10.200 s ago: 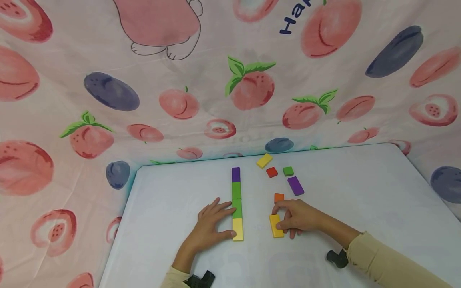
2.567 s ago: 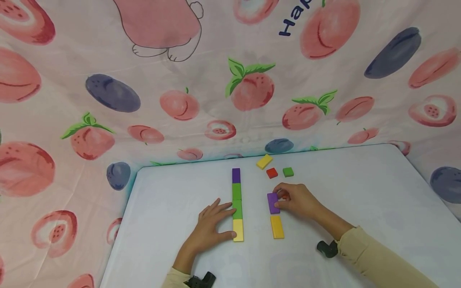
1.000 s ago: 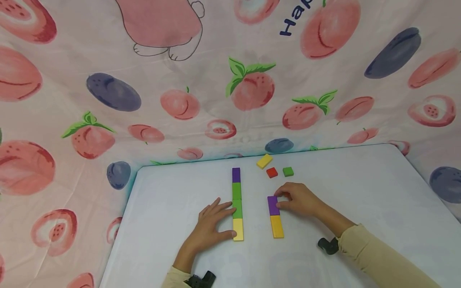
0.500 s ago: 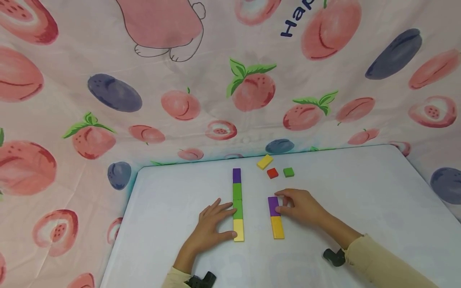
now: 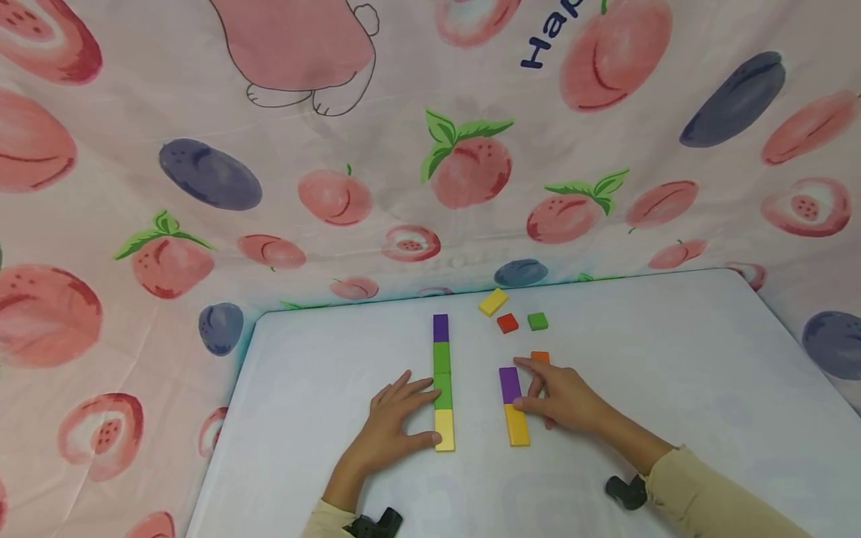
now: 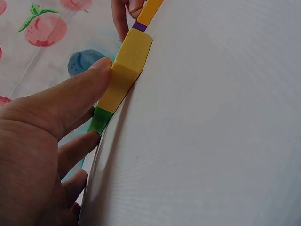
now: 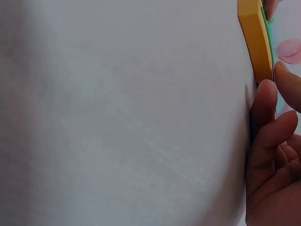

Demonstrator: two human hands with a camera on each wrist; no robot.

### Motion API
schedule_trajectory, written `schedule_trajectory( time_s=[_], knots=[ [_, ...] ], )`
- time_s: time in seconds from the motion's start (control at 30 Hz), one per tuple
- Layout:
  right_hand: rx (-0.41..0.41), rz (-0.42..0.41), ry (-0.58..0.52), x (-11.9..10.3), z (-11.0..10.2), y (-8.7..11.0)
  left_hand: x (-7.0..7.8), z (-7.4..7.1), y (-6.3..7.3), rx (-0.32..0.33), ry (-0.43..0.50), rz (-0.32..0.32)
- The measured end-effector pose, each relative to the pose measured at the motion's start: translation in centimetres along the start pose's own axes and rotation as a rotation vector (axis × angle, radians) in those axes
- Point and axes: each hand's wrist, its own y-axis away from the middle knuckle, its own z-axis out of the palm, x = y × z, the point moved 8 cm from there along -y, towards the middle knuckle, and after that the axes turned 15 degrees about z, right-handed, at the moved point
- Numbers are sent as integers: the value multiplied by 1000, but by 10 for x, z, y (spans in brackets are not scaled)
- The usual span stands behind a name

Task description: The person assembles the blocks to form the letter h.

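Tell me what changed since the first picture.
The loose purple block came leftward and nearer, meeting the amber block end to end. The right hand moved from the amber block to the purple one; the orange block shifted right and away. The left hand and block row stayed put.

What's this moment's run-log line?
left hand: touching four-block row | right hand: at purple block abutting amber block | orange block: beyond right hand | far side: yellow block, red block, green block

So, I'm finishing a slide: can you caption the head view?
Left hand touching a four-block row, right hand beside a purple block and yellow-orange block set end to end.
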Motion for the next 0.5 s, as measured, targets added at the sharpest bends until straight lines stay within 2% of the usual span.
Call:
schedule_trajectory(
  time_s=[0.27,0.5],
  knots=[
    [-27,-18,-16,3,2,-3,-1,0,0,1,-3,2],
    [-35,3,-35,4,2,-4,-2,0,1,-1,-4,-9]
  ],
)
